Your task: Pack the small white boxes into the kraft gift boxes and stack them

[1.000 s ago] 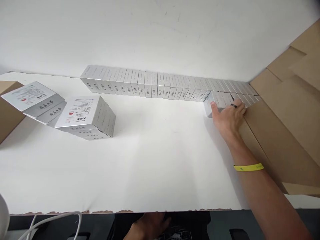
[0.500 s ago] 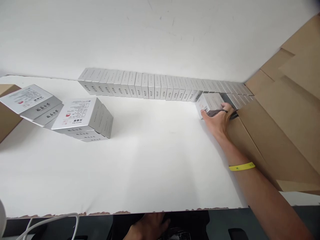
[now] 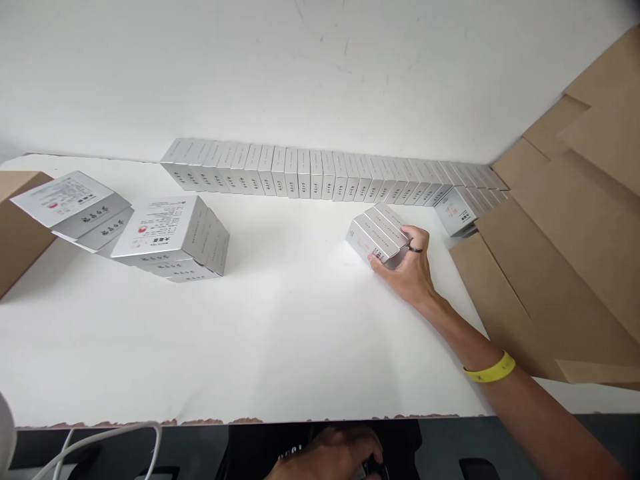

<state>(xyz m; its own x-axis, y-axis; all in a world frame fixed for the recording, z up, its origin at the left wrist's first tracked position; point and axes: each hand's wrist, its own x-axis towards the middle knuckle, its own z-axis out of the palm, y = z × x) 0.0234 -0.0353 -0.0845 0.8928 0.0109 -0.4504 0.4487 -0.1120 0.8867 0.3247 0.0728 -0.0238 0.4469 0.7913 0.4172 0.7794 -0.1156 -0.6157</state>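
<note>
Plainly, right grip [image 3: 411, 275] in a pinch around slim, smooth, sharp-edged cardboard boxes [image 3: 373, 233], left grip [image 3: 336, 455] indistinct.

Smooth paperboard boxes [image 3: 373, 233], matt cardboard [image 3: 575, 267], smooth tabletop [image 3: 300, 320] with rough, chipped edge [image 3: 245, 421]

A stacked box [image 3: 156, 225] read "WHITE TEA" by bold Chinese characters beginning with 大. Print on the row of boxes [image 3: 327, 179] and the yellow wristband [image 3: 491, 371] was too small to read.

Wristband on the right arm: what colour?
The wristband is yellow; the head view shows it best.
</note>
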